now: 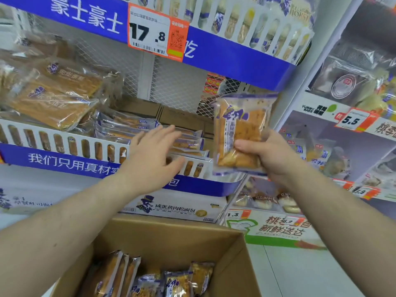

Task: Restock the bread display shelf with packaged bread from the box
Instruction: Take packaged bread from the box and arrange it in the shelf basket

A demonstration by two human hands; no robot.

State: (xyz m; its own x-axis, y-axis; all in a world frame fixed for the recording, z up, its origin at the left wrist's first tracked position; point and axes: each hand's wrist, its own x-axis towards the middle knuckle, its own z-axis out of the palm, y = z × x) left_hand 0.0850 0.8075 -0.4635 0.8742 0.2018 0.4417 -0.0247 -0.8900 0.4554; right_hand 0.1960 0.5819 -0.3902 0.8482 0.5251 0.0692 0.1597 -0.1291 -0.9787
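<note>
Up at the bread display shelf, the person's right hand holds one packet of bread upright, just off the shelf's right end and level with its white slotted front rail. The grip sits low on the packet: the thumb lies across its front near the bottom and the fingers curl round behind, so most of the packet, with its purple-edged clear wrapper and brown bread, stands above the hand, and only the bottom seam shows below it. The packet touches nothing but the hand.

The left hand reaches toward the shelf with fingers straight and slightly spread, holding nothing. It hangs in front of the rail, its fingertips over the row of small packets already lying flat on the shelf behind the rail. Whether it touches them I cannot tell. Further left on the same shelf, larger flat loaves in clear bags are piled up.

Below the shelf and nearer the person stands the open cardboard box, with more packets of the same bread standing on edge inside it. An orange-and-white price tag reading 17.8 hangs on the blue rail above the shelf.
</note>
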